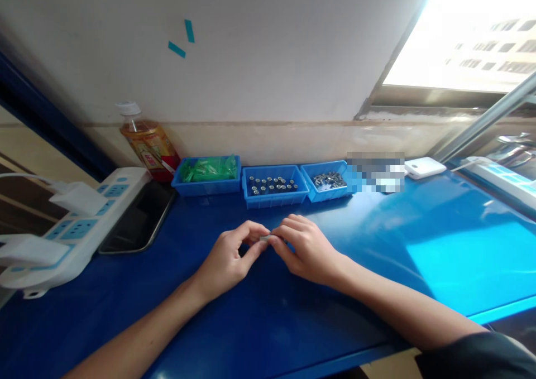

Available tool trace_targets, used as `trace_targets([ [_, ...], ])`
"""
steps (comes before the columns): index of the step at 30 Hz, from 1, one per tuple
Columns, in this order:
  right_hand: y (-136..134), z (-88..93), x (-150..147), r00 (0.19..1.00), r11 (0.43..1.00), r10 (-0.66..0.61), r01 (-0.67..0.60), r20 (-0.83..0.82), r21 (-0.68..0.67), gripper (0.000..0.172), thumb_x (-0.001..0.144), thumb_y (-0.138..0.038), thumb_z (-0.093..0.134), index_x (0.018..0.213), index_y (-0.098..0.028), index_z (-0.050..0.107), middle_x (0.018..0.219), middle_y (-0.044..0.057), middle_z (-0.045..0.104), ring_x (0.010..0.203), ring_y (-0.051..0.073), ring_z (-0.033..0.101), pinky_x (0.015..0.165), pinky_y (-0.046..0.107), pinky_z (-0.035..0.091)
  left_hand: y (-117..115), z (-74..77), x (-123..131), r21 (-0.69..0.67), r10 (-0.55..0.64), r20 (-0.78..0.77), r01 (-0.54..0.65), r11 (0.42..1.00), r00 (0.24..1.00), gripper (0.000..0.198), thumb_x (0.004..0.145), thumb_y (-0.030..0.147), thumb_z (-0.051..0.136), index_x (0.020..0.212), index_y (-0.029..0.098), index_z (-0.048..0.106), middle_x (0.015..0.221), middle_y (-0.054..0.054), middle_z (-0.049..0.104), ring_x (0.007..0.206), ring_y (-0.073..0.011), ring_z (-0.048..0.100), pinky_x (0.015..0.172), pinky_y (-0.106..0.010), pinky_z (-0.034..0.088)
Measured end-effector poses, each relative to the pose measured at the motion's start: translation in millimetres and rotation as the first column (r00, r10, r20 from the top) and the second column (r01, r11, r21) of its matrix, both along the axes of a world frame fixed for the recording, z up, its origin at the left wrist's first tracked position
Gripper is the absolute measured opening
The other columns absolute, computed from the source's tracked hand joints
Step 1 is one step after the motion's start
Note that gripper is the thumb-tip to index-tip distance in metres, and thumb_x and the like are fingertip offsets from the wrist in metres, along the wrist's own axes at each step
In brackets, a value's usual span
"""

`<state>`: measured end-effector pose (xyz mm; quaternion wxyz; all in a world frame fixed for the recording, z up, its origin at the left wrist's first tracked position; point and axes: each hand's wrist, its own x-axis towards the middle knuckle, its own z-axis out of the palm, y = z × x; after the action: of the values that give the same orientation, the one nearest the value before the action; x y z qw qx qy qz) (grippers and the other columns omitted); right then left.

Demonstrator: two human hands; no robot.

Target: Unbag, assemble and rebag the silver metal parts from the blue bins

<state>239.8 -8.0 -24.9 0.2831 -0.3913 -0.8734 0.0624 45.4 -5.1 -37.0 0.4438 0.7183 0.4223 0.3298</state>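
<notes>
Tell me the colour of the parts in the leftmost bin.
The parts are green; head view shows it.

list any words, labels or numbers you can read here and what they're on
No text here can be read.
On the bottle label: red and yellow print, too blurred to read.
On the power strip: markings too small to read.
The pixelated patch beside the blue bins: blurred out.
The teal tape strips on the wall: no writing.
The small grey part pinched between the left hand and right hand: no marking visible.
</notes>
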Motion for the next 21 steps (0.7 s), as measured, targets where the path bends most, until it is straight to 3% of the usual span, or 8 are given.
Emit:
trace_targets([
  [3, -0.5, 0.1, -0.7, 0.997, 1.000, -0.028, 0.028, -0.069, 0.006, 0.017, 0.092, -0.031, 0.051, 0.093, -0.016, 0.059, 0.076, 0.004, 0.063, 0.069, 0.016, 0.055, 0.067, 0.030, 0.042, 1.5, 2.3, 1.4, -0.016, 0.044, 0.012, -0.044, 0.999, 0.999, 0.026, 0.090, 0.040, 0.051, 0.097, 0.017, 0.061, 0.080, -0.002, 0.069, 0.072, -0.0151, 0.065, 0.070, -0.025, 0.050],
  [5, -0.7, -0.4, -2.0, 0.996, 0.999, -0.027, 0.031, -0.090, 0.044, 0.022, 0.090, -0.033, 0.054, 0.103, -0.015, 0.056, 0.084, 0.006, 0.064, 0.074, 0.017, 0.057, 0.068, 0.031, 0.043, 2.0, 5.4, 1.6, -0.009, 0.063, 0.001, -0.063, 0.998, 0.998, 0.031, 0.092, 0.043, 0.046, 0.090, 0.016, 0.062, 0.072, -0.001, 0.066, 0.066, -0.0141, 0.062, 0.065, -0.024, 0.048],
  [8, -2.8, -2.4, -4.9, 0.998, 0.993, 0.015, -0.008, -0.057, 0.116, 0.016, 0.091, -0.027, 0.050, 0.100, -0.016, 0.058, 0.083, 0.006, 0.064, 0.073, 0.017, 0.056, 0.068, 0.030, 0.043, 1.6, 8.0, 1.3, -0.010, 0.032, -0.030, -0.032, 0.999, 0.999, 0.039, 0.093, 0.045, 0.041, 0.078, 0.015, 0.060, 0.066, -0.001, 0.062, 0.062, -0.0136, 0.059, 0.063, -0.024, 0.046],
  [10, -4.3, -3.4, -6.1, 0.999, 0.991, 0.014, -0.009, -0.038, 0.132, 0.016, 0.093, -0.027, 0.048, 0.092, -0.017, 0.059, 0.079, 0.006, 0.063, 0.070, 0.016, 0.055, 0.067, 0.030, 0.042, 1.0, 6.6, 1.1, -0.018, 0.024, -0.033, -0.024, 1.000, 0.999, 0.037, 0.094, 0.046, 0.040, 0.085, 0.016, 0.060, 0.071, -0.001, 0.063, 0.064, -0.0138, 0.059, 0.064, -0.024, 0.046],
  [12, -2.8, -1.3, -4.5, 0.999, 0.991, -0.004, 0.009, -0.035, 0.136, 0.019, 0.093, -0.029, 0.048, 0.088, -0.016, 0.061, 0.077, 0.005, 0.063, 0.069, 0.016, 0.054, 0.067, 0.030, 0.041, 0.2, 3.8, 1.2, -0.006, 0.042, -0.015, -0.042, 0.999, 0.999, 0.035, 0.093, 0.046, 0.041, 0.105, 0.017, 0.056, 0.085, -0.003, 0.064, 0.071, -0.0144, 0.061, 0.067, -0.025, 0.048],
  [14, 5.2, 6.7, 1.6, 0.999, 0.990, -0.033, 0.038, -0.042, 0.138, 0.020, 0.092, -0.031, 0.050, 0.086, -0.016, 0.062, 0.078, 0.006, 0.064, 0.071, 0.016, 0.055, 0.069, 0.030, 0.042, -0.8, 1.4, 1.8, 0.025, 0.057, -0.011, -0.057, 0.998, 0.998, 0.038, 0.093, 0.045, 0.044, 0.121, 0.019, 0.047, 0.099, -0.005, 0.062, 0.080, -0.0152, 0.061, 0.070, -0.027, 0.049],
  [16, 21.8, 21.6, 12.5, 0.996, 0.987, -0.084, 0.088, -0.041, 0.134, 0.020, 0.091, -0.031, 0.052, 0.087, -0.015, 0.064, 0.081, 0.007, 0.064, 0.076, 0.017, 0.055, 0.072, 0.030, 0.043, -1.9, 1.4, 3.2, 0.063, 0.047, -0.072, -0.042, 0.997, 0.996, 0.040, 0.092, 0.044, 0.045, 0.124, 0.020, 0.045, 0.105, -0.006, 0.060, 0.084, -0.0157, 0.060, 0.070, -0.026, 0.049],
  [21, 91.2, 65.1, 43.0, 0.963, 0.975, -0.221, 0.215, 0.153, 0.056, 0.018, 0.083, -0.031, 0.064, 0.086, -0.014, 0.070, 0.086, 0.008, 0.065, 0.083, 0.020, 0.057, 0.078, 0.031, 0.042, -3.4, 6.1, 9.9, 0.221, -0.056, -0.351, 0.141, 0.965, 0.935, 0.040, 0.092, 0.037, 0.047, 0.131, 0.028, 0.048, 0.120, -0.006, 0.054, 0.083, -0.0147, 0.060, 0.074, -0.028, 0.050],
])
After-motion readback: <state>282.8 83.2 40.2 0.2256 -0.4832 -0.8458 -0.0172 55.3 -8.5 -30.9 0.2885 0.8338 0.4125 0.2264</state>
